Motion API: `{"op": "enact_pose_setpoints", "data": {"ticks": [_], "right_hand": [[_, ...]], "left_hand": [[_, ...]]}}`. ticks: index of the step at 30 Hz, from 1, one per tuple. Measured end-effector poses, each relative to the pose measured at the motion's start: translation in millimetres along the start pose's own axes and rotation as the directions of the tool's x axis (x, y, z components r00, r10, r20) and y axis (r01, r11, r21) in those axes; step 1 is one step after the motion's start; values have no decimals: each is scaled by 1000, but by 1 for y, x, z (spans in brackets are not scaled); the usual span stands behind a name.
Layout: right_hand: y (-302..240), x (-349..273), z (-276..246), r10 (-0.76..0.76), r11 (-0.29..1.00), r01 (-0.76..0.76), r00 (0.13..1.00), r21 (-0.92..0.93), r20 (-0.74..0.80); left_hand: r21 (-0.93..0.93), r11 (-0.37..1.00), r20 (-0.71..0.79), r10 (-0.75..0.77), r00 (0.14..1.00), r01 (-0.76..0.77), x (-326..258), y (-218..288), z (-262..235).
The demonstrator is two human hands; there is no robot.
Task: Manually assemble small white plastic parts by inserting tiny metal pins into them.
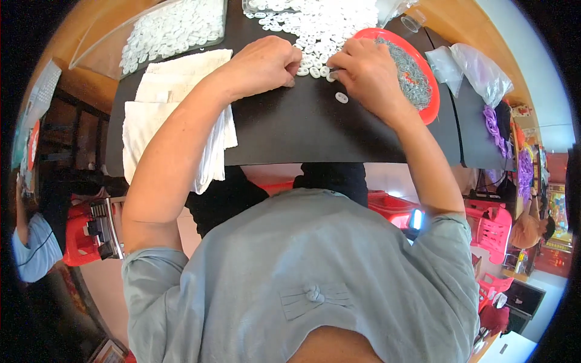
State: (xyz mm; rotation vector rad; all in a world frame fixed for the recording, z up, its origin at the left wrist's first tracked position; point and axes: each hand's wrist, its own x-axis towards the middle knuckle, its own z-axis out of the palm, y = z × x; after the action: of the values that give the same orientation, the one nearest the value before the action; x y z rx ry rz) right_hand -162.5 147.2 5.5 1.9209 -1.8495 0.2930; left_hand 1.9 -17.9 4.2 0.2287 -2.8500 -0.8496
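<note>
While small white plastic discs are being pinched by left hand and right hand, black mat being leaned over, red round tray beside.

A clear plastic bag of white pieces lies upper left; crumpled clear bags, perhaps empty, lie right.

white oval pcs, heaped, black mat

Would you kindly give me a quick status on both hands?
Left hand and right hand pinching white pieces at pile edge. One piece lies apart. Red tray beside right.
</note>
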Motion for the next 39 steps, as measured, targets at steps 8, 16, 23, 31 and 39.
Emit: {"op": "enact_pose_setpoints", "data": {"ticks": [8, 16, 23, 31, 39], "right_hand": [[40, -32, -26, 140, 983, -124, 984, 136, -110], [66, -86, -44, 206, 971, -215, 974, 105, 90], [71, -85, -27, 264, 965, -264, 965, 9, 7], [61, -86, -34, 668, 676, -629, 743, 384, 41], [69, -85, -44, 715, 240, -654, 619, 718, 325]], "left_hand": [[-25, 1000, -11, -13, 1000, 13, -5, 2, -5], [47, 999, -27, -6, 1000, 8, -6, 13, -3], [141, 982, -85, 135, 987, -122, 0, 3, 4], [110, 975, -248, 215, 945, -193, 2, -3, 7], [-111, 992, -12, 55, 998, -56, -1, 7, 2]]}}
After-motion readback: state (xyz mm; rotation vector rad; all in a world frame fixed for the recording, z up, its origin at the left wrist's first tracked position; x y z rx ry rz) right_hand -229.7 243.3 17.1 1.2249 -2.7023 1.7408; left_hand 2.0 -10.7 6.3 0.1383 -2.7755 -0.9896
